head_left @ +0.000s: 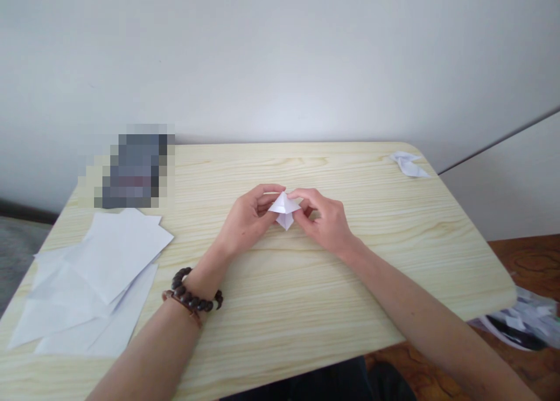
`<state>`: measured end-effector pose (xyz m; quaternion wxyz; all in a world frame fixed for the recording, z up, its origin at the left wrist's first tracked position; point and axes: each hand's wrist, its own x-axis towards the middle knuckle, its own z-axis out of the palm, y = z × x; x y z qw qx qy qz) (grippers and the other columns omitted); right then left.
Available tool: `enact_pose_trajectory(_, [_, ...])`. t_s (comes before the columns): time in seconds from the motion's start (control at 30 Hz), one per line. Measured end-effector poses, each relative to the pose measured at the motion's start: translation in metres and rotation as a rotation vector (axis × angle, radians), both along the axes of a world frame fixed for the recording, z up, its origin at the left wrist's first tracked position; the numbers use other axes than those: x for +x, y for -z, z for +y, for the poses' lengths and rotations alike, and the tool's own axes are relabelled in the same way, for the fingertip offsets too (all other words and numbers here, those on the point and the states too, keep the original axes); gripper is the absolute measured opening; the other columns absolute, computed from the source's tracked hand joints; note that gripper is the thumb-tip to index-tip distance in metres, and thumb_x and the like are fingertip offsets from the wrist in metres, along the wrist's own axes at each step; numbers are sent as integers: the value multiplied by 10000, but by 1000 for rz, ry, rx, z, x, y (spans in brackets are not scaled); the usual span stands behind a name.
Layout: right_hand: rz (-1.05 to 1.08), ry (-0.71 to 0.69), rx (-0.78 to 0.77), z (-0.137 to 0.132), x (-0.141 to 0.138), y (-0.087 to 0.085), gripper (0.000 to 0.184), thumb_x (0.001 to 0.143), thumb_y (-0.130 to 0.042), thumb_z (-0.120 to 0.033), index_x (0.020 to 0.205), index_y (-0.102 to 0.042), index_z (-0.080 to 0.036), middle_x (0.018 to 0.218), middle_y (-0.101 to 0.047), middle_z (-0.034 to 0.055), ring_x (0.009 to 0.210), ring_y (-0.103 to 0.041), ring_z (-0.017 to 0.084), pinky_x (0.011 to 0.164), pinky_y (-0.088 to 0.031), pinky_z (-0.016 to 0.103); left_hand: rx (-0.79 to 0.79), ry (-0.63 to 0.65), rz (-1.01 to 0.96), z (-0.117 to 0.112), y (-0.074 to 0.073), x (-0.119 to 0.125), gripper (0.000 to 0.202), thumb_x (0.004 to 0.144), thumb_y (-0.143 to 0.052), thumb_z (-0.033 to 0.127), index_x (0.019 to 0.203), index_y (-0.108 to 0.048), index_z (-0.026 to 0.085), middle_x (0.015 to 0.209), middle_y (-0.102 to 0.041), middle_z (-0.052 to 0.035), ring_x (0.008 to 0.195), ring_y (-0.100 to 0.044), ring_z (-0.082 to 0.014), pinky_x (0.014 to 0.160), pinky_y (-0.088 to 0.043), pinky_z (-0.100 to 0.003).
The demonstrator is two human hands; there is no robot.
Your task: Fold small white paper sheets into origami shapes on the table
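A small folded piece of white paper (286, 205) is held between both hands above the middle of the table. Its upper part spreads into a wide peak, and a pointed part hangs below. My left hand (252, 219) grips its left side, thumb in front and fingers behind. On the right edge, the thumb and forefinger of my right hand (322, 219) pinch the paper. Some fingertips are hidden behind the folds. Dark beads circle my left wrist.
Several loose white sheets (118, 252) overlap on the left of the wooden table (280, 331). Behind them lies a dark, pixelated object (133, 170). Another folded white paper piece (409, 164) rests at the far right corner. A wall (280, 62) borders the back edge.
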<state>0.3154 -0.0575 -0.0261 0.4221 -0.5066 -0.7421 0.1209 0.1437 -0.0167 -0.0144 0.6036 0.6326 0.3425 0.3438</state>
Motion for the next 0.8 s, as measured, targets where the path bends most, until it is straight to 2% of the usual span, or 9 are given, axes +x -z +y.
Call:
enact_pose_trajectory(0.07, [71, -66, -35, 1, 4, 1, 252, 838, -504, -146, 1043, -620, -235, 742, -691, -23, 537, -594, 90, 559, -478, 209, -29, 13, -37, 3, 0, -3, 404, 771, -656, 310, 1115, -540, 132, 1106, -686, -142, 929, -681, -234, 728, -566, -320])
enact_pose_trajectory(0.17, [133, -118, -34, 2, 8, 0, 239, 858, -497, -147, 1023, -650, -227, 858, -728, -1, 589, -639, 95, 567, -504, 207, -104, 98, -96, 7, -1, -9, 470, 741, -699, 244, 1173, -540, 144, 1161, -665, -132, 1016, -653, -242, 819, -545, -340])
enact_pose_trajectory(0.27, [125, -134, 33, 4, 11, -2, 240, 851, -511, -142, 1014, -664, -228, 916, -740, 6, 700, -683, 115, 627, -534, 217, -199, 184, -109, 10, -3, -14, 469, 764, -685, 207, 1210, -547, 158, 1150, -674, -108, 1023, -644, -223, 865, -512, -330])
enact_pose_trajectory(0.33, [94, -144, 103, 5, 12, -3, 246, 839, -520, -131, 1014, -667, -222, 944, -741, 15, 756, -691, 123, 665, -539, 224, -263, 197, -118, 11, -3, -16, 432, 789, -666, 210, 1205, -565, 156, 1129, -684, -99, 1003, -646, -208, 880, -491, -317])
enact_pose_trajectory(0.4, [63, -160, 149, 6, 14, -3, 250, 835, -528, -125, 1023, -667, -215, 940, -739, 25, 773, -685, 126, 686, -532, 231, -317, 186, -132, 11, -3, -16, 416, 795, -666, 214, 1198, -582, 152, 1090, -700, -92, 965, -652, -195, 882, -477, -308])
enact_pose_trajectory(0.57, [38, -244, 152, 8, 19, -4, 278, 845, -526, -122, 1047, -679, -236, 778, -702, 6, 664, -624, 110, 628, -493, 232, -405, 159, -151, 11, -6, -17, 398, 755, -700, 180, 1145, -628, 139, 958, -730, -76, 905, -661, -188, 873, -470, -310])
enact_pose_trajectory(0.8, [16, -316, 151, 8, 22, -6, 326, 834, -513, -115, 1088, -685, -225, 828, -682, 34, 687, -605, 123, 637, -496, 255, -484, 172, -237, 12, -9, -19, 313, 770, -669, 172, 1079, -679, 118, 1039, -709, -103, 946, -644, -200, 875, -501, -331])
